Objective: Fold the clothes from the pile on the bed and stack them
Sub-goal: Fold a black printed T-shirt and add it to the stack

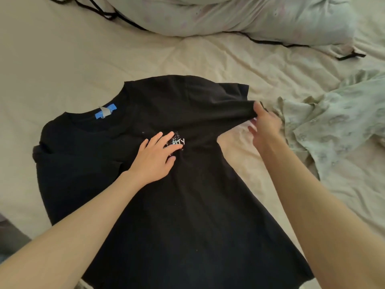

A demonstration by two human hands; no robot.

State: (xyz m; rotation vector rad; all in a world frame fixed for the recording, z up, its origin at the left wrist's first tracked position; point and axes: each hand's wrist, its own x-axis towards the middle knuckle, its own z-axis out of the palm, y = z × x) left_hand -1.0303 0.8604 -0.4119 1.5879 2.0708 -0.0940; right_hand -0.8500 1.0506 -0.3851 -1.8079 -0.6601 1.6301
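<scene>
One black T-shirt (166, 205) lay spread front-up on the bed sheet (62, 59), collar to the left and hem toward the near edge, with a blue label (105, 111) showing inside the neck. The left hand (155, 157) pressed flat on the chest print, fingers straight and spread. The right hand (265, 124) pinched the far sleeve (229, 105) at its cuff, drawing it taut to the right. The step in hand appeared to be folding that sleeve in over the body. The next move would call for carrying the cuff leftward across the chest while the flat hand held the cloth from sliding. A pale green garment (333, 126) lay crumpled just right of the shirt, unfolded. A pillow (229, 15) lay at the far side.
</scene>
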